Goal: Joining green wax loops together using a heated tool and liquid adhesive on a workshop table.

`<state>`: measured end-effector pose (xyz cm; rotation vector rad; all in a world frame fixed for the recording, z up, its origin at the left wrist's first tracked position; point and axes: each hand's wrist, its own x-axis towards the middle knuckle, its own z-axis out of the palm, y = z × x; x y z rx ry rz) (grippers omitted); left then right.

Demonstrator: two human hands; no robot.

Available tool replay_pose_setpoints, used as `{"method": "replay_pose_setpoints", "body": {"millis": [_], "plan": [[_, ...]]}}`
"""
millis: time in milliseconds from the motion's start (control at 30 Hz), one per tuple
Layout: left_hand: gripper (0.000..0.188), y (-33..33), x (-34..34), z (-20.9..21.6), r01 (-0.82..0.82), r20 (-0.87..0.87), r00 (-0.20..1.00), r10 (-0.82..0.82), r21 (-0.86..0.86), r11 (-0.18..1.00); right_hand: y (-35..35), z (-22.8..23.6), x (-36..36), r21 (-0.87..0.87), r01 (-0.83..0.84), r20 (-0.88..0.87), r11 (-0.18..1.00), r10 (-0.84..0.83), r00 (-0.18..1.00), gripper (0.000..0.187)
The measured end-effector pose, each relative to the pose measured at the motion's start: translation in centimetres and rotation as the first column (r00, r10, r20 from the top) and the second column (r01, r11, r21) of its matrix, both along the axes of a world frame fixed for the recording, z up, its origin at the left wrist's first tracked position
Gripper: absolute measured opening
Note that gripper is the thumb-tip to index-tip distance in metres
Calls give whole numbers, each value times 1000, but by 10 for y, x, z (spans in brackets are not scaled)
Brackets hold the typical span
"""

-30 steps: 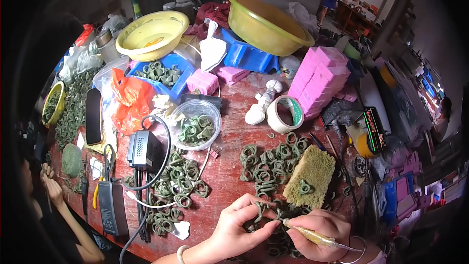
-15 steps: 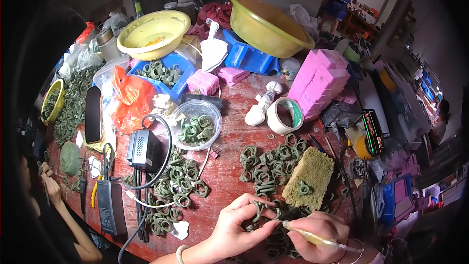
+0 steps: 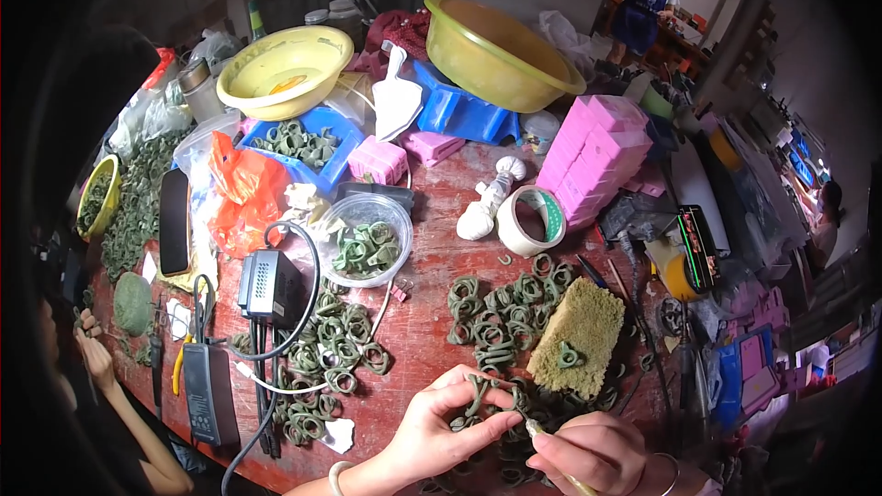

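My left hand (image 3: 436, 427), a pale bangle on its wrist, pinches a dark green ring (image 3: 478, 395) between thumb and fingers. In my right hand (image 3: 593, 450) is a slim pen-like tool (image 3: 534, 429) with a pale tip and yellowish shaft, most of it hidden by the fingers. Its tip is close to the left thumb and the green pieces there; whether it touches them I cannot tell. Beyond my hands lies a pile of green rings (image 3: 501, 317). A yellow-green sponge block (image 3: 579, 335) beside the pile carries one small green ring (image 3: 569, 355).
More rings (image 3: 344, 340) lie left of centre beside a black adapter (image 3: 209, 390) and cables. A clear round tub (image 3: 404, 266), a tape roll (image 3: 556, 239), pink blocks (image 3: 588, 161) and yellow basins (image 3: 501, 60) stand farther back. Another person's hand (image 3: 95, 354) works at the left.
My right hand has turned, so the tool stands steeper and less of its shaft shows. The left hand keeps its pinch. The person in the background has turned and come nearer.
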<state>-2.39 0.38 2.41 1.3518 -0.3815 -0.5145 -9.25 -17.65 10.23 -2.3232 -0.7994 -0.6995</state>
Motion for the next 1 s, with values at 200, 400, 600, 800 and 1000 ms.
{"method": "replay_pose_setpoints", "body": {"millis": [200, 400, 600, 800, 1000], "plan": [[15, 0, 1, 2, -13, -2, 1000, 13, 13, 1000, 0, 0, 0, -72, -6, -17, 997, 5, 1000, 33], [17, 0, 0, 2, -11, 1, 1000, 11, 0, 1000, -1, -2, -2, 12, 30, -1, 999, -30, 1000, 33], [17, -1, 1, 2, -8, 60, 998, 8, -4, 1000, 0, -5, 0, -8, 27, 23, 1000, -27, 999, 33], [17, -1, 0, 1, -14, 33, 999, 14, -9, 1000, 1, -6, -1, -32, 40, 15, 999, -40, 999, 32], [18, -1, 1, 1, 1, 12, 1000, -1, 10, 1000, 0, -7, -4, -68, 66, -29, 995, -68, 997, 30]]}}
